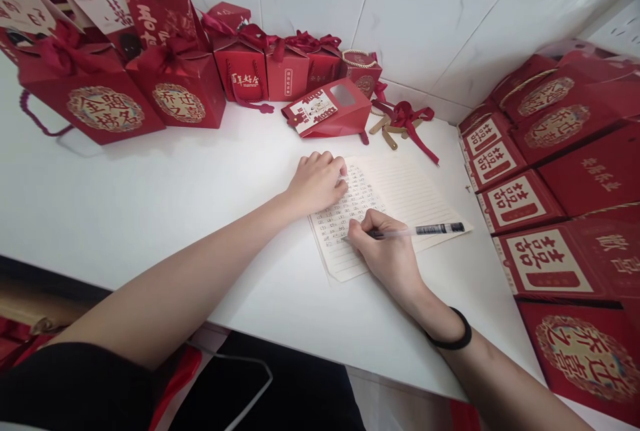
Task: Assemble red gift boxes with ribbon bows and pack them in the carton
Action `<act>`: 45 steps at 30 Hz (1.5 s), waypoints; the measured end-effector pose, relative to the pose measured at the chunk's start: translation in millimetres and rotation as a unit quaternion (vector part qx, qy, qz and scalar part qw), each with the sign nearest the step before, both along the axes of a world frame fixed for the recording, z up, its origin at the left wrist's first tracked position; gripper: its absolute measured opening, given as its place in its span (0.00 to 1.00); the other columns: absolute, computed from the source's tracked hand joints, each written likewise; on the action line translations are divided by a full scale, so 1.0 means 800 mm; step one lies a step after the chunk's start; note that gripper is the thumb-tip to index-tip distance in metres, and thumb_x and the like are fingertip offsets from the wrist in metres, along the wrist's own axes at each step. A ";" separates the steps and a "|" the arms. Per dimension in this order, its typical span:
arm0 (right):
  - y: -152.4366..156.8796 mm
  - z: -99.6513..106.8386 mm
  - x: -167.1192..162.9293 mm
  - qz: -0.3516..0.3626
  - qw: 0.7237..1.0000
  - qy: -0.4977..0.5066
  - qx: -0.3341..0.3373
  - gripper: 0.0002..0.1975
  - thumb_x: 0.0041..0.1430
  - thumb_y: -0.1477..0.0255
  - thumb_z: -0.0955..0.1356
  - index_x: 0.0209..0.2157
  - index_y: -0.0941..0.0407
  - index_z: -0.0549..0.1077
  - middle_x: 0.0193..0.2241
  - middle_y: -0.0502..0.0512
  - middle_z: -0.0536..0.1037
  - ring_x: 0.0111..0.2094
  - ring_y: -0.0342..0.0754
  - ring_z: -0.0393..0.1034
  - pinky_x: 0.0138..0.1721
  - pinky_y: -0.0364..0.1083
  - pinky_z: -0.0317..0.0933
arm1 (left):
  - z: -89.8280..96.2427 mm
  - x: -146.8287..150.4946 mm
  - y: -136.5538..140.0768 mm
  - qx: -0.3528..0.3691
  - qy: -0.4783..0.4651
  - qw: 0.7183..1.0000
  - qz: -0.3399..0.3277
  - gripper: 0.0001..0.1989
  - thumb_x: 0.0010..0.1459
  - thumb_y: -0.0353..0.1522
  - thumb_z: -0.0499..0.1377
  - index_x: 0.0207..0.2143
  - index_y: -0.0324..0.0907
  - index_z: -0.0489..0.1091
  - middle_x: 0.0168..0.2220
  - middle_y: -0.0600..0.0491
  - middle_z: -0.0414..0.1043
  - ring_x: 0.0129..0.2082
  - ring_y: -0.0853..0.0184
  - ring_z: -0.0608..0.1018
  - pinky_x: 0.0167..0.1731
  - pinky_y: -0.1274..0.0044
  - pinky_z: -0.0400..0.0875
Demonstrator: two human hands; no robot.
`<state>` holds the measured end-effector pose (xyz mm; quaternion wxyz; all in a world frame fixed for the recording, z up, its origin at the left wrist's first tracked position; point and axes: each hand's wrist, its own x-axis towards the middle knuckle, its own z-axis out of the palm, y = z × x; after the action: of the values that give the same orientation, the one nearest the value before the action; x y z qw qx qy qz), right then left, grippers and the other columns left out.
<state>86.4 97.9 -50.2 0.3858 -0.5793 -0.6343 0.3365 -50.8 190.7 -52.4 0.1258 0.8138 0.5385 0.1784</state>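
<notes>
One pen [425, 230], held in a narrow pinch by my right hand [387, 251], the nearer one; long axis nearly crosswise to me, tip pointing left from the hand at the lowest row of writing, dark end out to the right; one lined pad [420, 184], on the counter [250, 171], partly under both hands; my left hand [317, 183], loosely curled over the pad's left edge, above the pen tip; whether it grips anything, I cannot tell; red boxes [520, 201], many, beyond the pad and at right
</notes>
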 end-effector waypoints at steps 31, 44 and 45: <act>0.052 -0.022 0.072 -0.099 0.990 0.085 0.057 0.27 0.56 0.46 0.59 0.31 0.58 0.68 0.14 0.49 0.67 0.14 0.43 0.60 0.16 0.41 0.53 | 0.003 -0.064 0.010 0.138 -0.199 0.948 0.204 0.13 0.53 0.24 0.50 0.42 0.42 0.62 0.45 0.43 0.66 0.49 0.57 0.70 0.48 0.65 0.66; 0.058 -0.020 0.073 -0.078 0.995 0.033 0.049 0.26 0.51 0.47 0.56 0.27 0.56 0.66 0.15 0.49 0.68 0.14 0.44 0.62 0.19 0.42 0.55 | 0.066 -0.215 0.032 0.187 -0.005 0.843 0.504 0.38 0.46 0.44 0.60 0.54 0.35 0.49 0.58 0.32 0.52 0.61 0.49 0.54 0.52 0.58 0.53; 0.057 -0.019 0.072 -0.081 0.995 0.031 0.047 0.26 0.51 0.48 0.56 0.27 0.57 0.66 0.15 0.50 0.68 0.14 0.44 0.62 0.19 0.42 0.56 | 0.067 -0.219 0.032 0.171 0.008 0.845 0.506 0.38 0.46 0.43 0.60 0.54 0.34 0.50 0.56 0.31 0.55 0.60 0.48 0.56 0.51 0.57 0.53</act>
<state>144.4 143.9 -65.6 0.4576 -0.5992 -0.5885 0.2919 -226.1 216.2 1.5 -0.1271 0.4385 0.8376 0.3000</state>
